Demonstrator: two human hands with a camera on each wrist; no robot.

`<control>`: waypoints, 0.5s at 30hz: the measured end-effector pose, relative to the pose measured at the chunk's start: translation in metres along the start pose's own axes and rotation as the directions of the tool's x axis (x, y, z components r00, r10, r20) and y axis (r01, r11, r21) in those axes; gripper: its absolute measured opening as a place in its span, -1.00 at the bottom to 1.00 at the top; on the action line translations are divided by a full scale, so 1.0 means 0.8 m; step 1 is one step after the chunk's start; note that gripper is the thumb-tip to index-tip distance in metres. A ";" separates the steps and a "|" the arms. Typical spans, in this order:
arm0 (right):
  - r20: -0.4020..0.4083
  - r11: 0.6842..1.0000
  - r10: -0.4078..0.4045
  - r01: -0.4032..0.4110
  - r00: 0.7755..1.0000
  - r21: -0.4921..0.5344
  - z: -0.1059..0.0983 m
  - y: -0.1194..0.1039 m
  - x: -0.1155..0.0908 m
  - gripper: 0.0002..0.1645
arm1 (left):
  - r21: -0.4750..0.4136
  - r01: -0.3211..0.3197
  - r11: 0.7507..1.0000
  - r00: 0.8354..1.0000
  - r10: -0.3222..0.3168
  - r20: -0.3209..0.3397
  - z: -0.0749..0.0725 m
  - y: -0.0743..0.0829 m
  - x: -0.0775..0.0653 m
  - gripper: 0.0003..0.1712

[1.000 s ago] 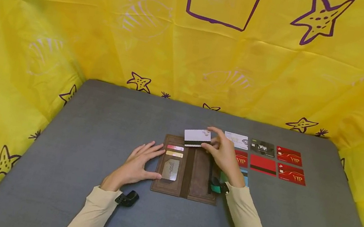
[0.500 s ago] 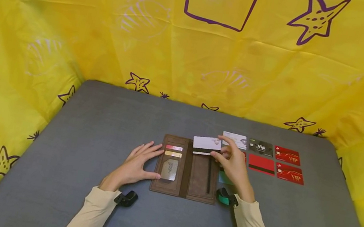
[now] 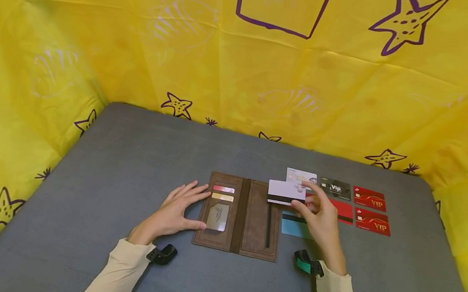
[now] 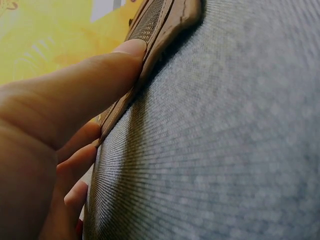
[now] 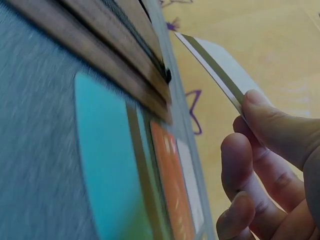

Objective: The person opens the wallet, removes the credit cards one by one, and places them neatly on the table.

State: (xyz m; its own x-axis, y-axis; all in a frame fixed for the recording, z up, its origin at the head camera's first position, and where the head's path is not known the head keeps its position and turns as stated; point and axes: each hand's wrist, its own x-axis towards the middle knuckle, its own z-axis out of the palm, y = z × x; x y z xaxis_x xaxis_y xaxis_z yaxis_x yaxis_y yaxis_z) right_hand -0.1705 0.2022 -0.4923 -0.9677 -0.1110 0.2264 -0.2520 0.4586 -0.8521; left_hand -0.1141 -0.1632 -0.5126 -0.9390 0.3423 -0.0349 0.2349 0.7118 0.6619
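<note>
My right hand (image 3: 322, 220) pinches a white card (image 3: 284, 189) with a black magnetic stripe between thumb and fingers. It holds the card over the upper right corner of an open brown wallet (image 3: 254, 228), and the right wrist view shows the card (image 5: 215, 62) raised above the table. My left hand (image 3: 172, 214) lies at the wallet's left edge with its fingers spread. In the left wrist view its thumb (image 4: 105, 75) touches the wallet's rim. Two cards, one red (image 3: 223, 189) and one yellow (image 3: 222, 197), show in slots above a clear window (image 3: 217, 217).
Right of the wallet, cards lie in rows on the grey table (image 3: 144, 151): a silver-white one (image 3: 295, 175), a black one (image 3: 335, 188), several red ones including the far right card (image 3: 373, 221), and a teal one (image 3: 295, 226) partly behind my right hand. A yellow patterned cloth (image 3: 237, 73) hangs behind.
My right hand has carried the white card rightward, from above the wallet's left panel and fold to its upper right corner. The left hand stays at the wallet's edge.
</note>
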 end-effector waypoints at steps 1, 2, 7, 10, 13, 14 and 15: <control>-0.009 1.000 0.004 -0.004 1.000 0.008 -0.003 0.002 -0.003 -0.34 | 0.000 0.000 1.000 1.000 0.000 0.000 0.000 0.000 0.000 -0.03; -0.016 1.000 0.006 -0.006 1.000 0.019 -0.005 0.004 -0.005 -0.34 | 0.001 0.000 1.000 1.000 0.000 -0.001 0.000 0.000 0.000 -0.02; -0.004 1.000 0.014 -0.014 1.000 0.024 -0.024 -0.008 -0.016 -0.36 | -0.003 0.003 1.000 1.000 -0.003 -0.002 -0.001 -0.001 -0.001 -0.03; 0.024 0.999 0.038 -0.038 0.999 0.012 -0.039 -0.011 -0.020 -0.36 | -0.003 0.001 1.000 1.000 -0.001 0.000 -0.001 -0.001 -0.001 -0.03; 0.052 0.998 0.058 -0.059 0.997 0.011 -0.053 0.004 -0.022 -0.34 | -0.001 -0.006 1.000 1.000 0.006 0.001 0.000 -0.001 -0.001 -0.03; 0.064 0.998 0.067 -0.068 0.996 0.011 -0.057 0.010 -0.023 -0.33 | -0.001 -0.008 1.000 1.000 0.008 0.001 0.000 -0.001 -0.001 -0.03; 0.079 0.997 0.072 -0.073 0.994 0.010 -0.062 0.014 -0.024 -0.33 | -0.002 -0.007 1.000 1.000 0.007 0.001 0.000 -0.002 -0.001 -0.03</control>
State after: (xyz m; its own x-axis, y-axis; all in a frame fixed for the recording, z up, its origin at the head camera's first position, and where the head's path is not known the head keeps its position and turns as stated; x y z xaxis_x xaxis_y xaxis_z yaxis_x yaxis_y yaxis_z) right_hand -0.1544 0.2533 -0.4830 -0.9811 -0.1469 0.1261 -0.1803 0.4563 -0.8714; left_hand -0.1137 -0.1645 -0.5132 -0.9369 0.3483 -0.0309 0.2413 0.7081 0.6635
